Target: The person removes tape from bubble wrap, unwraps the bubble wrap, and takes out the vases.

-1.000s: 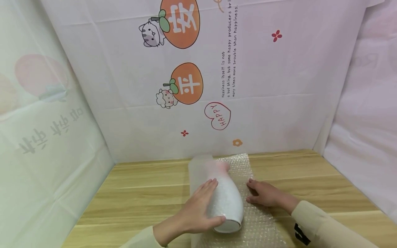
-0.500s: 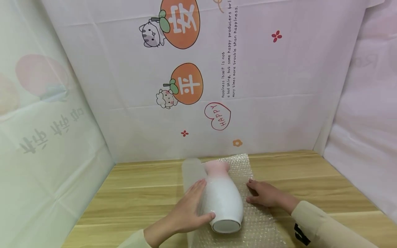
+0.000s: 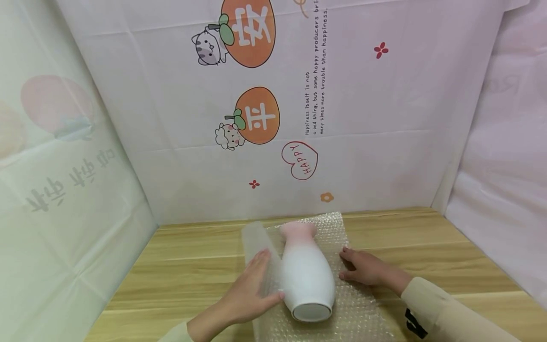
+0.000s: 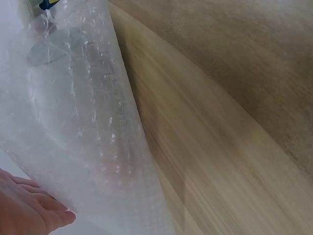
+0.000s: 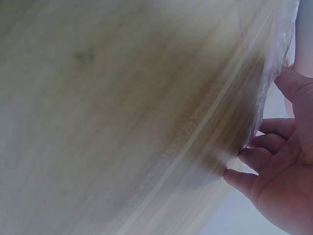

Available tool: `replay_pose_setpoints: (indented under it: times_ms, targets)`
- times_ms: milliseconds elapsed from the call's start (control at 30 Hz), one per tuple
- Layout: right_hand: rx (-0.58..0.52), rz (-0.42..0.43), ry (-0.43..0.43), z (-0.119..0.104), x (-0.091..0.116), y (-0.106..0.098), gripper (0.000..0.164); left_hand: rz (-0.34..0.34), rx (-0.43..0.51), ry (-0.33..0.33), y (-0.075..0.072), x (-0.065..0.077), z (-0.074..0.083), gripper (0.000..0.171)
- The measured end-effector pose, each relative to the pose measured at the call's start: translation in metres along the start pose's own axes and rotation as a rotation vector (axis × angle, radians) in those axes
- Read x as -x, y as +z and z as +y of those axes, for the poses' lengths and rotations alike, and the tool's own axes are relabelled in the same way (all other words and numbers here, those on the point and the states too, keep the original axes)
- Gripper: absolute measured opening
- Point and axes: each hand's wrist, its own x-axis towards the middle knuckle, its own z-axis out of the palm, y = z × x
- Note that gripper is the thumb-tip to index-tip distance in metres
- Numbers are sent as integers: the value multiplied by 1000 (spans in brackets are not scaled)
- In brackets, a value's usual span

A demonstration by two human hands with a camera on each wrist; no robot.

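A white vase [image 3: 307,275] with a pink neck lies on a sheet of bubble wrap [image 3: 356,313], its round base toward me. The wrap's left side stands up as a flap [image 3: 256,244] beside the vase. My left hand [image 3: 243,297] lies against this flap, fingers fairly straight and thumb apart. In the left wrist view the vase shows hazily through the wrap [image 4: 83,98], the left fingertips at its edge. My right hand [image 3: 367,267] rests at the wrap's right edge, thumb and fingers apart. The right wrist view shows those fingers [image 5: 257,159] touching the edge.
The wood-grain table [image 3: 192,266] extends to both sides of the wrap. Behind it rises a white printed cloth [image 3: 363,142], with further cloth walls at left [image 3: 55,142] and right [image 3: 508,190]. A black item [image 3: 414,324] sits by the right sleeve.
My left hand and the wrap's flap have moved left, off the vase, so its white body and pink neck now show uncovered. My right hand and the vase have stayed in place.
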Motion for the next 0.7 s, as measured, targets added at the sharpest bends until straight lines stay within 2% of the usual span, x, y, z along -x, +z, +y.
replay_pose_setpoints:
  times_ms: [167,567,700]
  targets:
    - [4,-1,-7,0,0,0,68,-6,28,-60,-3,3,-4,94]
    - [7,1,-9,1,1,0,68,-61,44,-99,-11,5,-10,103]
    - [7,5,-10,1,0,0,68,-62,78,-117,-14,4,-12,103]
